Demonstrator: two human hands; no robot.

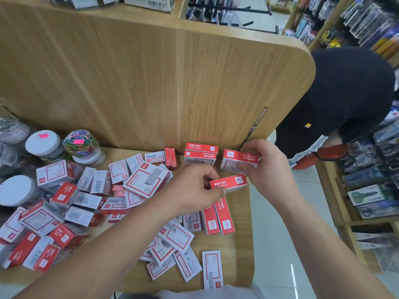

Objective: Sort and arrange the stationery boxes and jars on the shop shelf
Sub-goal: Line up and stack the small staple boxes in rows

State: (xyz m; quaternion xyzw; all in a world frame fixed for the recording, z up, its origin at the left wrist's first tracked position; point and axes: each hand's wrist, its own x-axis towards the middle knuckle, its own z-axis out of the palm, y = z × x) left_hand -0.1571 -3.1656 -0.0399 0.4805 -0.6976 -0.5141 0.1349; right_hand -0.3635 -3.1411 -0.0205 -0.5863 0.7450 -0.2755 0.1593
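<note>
Pinching the front box (228, 182) by its left end with the left hand (194, 188); fingers curled tight over the top edge, thumb tucked beneath; red face up, lying level, just above a pair (224, 221) of red boxes set side by side on the shelf (239, 262); touching that pair or not, cannot tell. Gripping the rear box (239, 159) with the right hand (266, 167); thumb over the top, fingers bent round the near face; placed at the shelf's back right corner, close against the wooden panel (151, 83), slightly tilted; resting on the shelf or lifted, cannot tell. Just left of the rear box, across a narrow gap, a stack (200, 154) of two like boxes, square against the panel; further left, two thin red boxes (168, 157) upright, touching each other. Across the shelf's left and middle, a loose pile (64, 212) of red-and-white boxes at all angles, some on top of others; near the front edge, a white box (212, 268) flat and alone. At the far left, behind the pile, a clip jar (83, 143) full of coloured paper clips, standing on its white lid, pink tag on its side; beside it a lidded jar (43, 143) with a pink sticker on top; nearer, a second jar (17, 188), also white-lidded. Beyond the panel's right edge, a person (345, 93) in black, bent over in the aisle.
</note>
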